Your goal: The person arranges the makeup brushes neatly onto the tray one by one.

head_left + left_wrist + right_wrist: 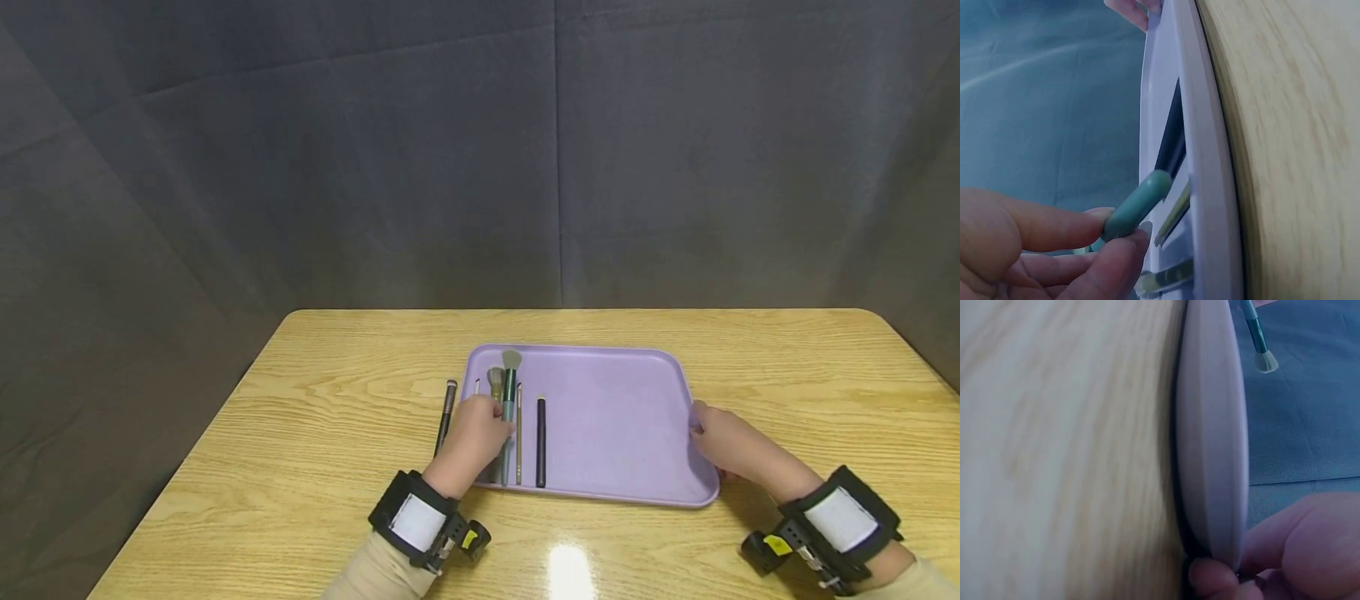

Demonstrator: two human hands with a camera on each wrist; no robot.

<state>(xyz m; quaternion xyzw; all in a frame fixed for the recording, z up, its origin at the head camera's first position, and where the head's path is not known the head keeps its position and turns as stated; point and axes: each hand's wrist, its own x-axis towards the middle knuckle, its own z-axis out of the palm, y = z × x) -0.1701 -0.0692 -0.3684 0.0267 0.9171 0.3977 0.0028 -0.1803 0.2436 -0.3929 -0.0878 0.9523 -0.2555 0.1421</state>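
Observation:
My left hand (476, 429) pinches the handle of a green makeup brush (511, 385) between thumb and fingertips, over the left part of a lilac tray (615, 417). Its rounded green handle end (1141, 203) stands clear of the tray floor in the left wrist view. The pale bristles point to the back. My right hand (727, 437) grips the tray's right rim, thumb on one side and fingers on the other. Around the left hand in the tray lie a fluffy brush (496, 379), a thin gold-brown brush (519, 450) and a dark-handled brush (542, 442).
A black-handled brush (447, 412) lies on the wooden table (337, 400), just outside the tray's left rim. Another slim brush tip (477, 386) shows behind the left hand, mostly hidden. A dark grey cloth (450, 167) hangs behind the table.

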